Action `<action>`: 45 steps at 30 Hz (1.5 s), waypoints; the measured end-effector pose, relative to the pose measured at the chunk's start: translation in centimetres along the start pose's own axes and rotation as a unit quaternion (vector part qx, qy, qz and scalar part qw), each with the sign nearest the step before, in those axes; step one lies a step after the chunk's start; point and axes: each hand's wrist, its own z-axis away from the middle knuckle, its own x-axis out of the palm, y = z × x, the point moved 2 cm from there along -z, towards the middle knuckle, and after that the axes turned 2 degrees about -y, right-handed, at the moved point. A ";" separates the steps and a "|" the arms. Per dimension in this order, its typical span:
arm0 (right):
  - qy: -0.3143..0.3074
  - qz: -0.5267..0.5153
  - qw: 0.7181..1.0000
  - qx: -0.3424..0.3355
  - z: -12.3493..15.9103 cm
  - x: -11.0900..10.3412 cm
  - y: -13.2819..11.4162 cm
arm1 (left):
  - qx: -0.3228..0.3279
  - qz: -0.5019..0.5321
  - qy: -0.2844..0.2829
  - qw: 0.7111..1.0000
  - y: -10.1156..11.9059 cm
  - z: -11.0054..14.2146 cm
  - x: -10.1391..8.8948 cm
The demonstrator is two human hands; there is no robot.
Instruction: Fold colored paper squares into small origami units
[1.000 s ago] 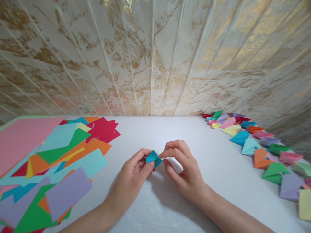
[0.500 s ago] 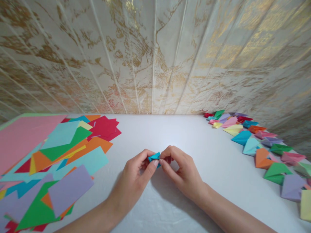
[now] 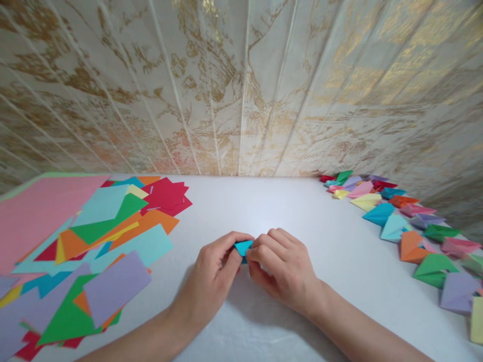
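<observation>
A small piece of folded blue paper (image 3: 243, 247) is pinched between my two hands above the middle of the white table. My left hand (image 3: 218, 266) grips its left side with thumb and forefinger. My right hand (image 3: 283, 261) is closed on its right edge, the fingers curled together. Part of the paper is covered by the fingertips, so its full shape is hidden.
Coloured paper pieces lie heaped at the left, among them a purple rectangle (image 3: 117, 287) and a large pink sheet (image 3: 41, 211). Folded paper shapes, such as a green one (image 3: 434, 269), line the right side. A gold-patterned wall covering (image 3: 241, 100) rises behind the table (image 3: 256, 201).
The blue paper has been turned, so a flatter face now shows. My right fingers have curled closer around its right side. The view has shifted slightly.
</observation>
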 end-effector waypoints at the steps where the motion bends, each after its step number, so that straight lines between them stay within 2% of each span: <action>1: 0.002 -0.006 1.000 0.004 0.0 0.0 0.0 | 0.004 0.001 -0.004 1.000 0.0 0.1 0.0; 4: 0.018 -0.091 0.995 0.042 0.2 -0.1 0.1 | 0.026 0.003 -0.013 1.000 0.0 0.2 0.0; 6: 0.022 -0.193 0.976 0.100 0.3 0.0 0.4 | 0.031 -0.016 -0.010 0.999 -0.2 0.2 -0.1; 10: 0.006 -0.345 0.898 0.272 0.7 0.7 1.3 | 0.027 -0.062 0.021 0.997 -0.4 0.0 -0.3; 12: -0.015 -0.413 0.852 0.322 0.8 1.2 1.6 | 0.035 -0.075 0.025 0.996 -0.4 -0.1 -0.4; 16: 0.015 -0.529 0.763 0.372 0.9 1.7 2.1 | -0.001 -0.083 0.022 0.996 -0.3 -0.3 -0.7; 19: 0.040 -0.570 0.728 0.378 1.0 1.9 2.3 | -0.008 -0.072 0.004 0.997 -0.2 -0.4 -0.9; 23: 0.034 -0.609 0.701 0.369 1.0 2.1 2.1 | 0.000 -0.045 0.025 0.999 -0.1 -0.5 -1.0; 26: 0.034 -0.597 0.717 0.359 0.9 2.1 2.0 | 0.030 -0.065 0.024 0.997 -0.3 -0.6 -1.0; 28: 0.027 -0.561 0.753 0.343 0.8 1.9 2.0 | 0.064 -0.096 0.008 0.993 -0.4 -0.8 -1.0; 31: 0.009 -0.481 0.823 0.303 0.7 1.5 2.2 | 0.130 -0.163 -0.002 0.978 -0.6 -1.0 -1.3; 35: 0.030 -0.379 0.898 0.224 0.6 0.9 2.5 | 0.235 -0.277 0.015 0.932 -0.3 -1.3 -1.9; 38: 0.026 -0.294 0.947 0.125 0.6 0.7 2.7 | 0.271 -0.357 0.039 0.893 0.0 -1.4 -2.5; 41: -0.021 -0.220 0.972 0.075 0.8 1.0 3.1 | 0.260 -0.375 0.027 0.889 -0.1 -1.6 -2.7; 45: -0.092 -0.210 0.971 0.076 1.2 1.5 3.5 | 0.233 -0.333 -0.023 0.913 -0.7 -1.8 -2.5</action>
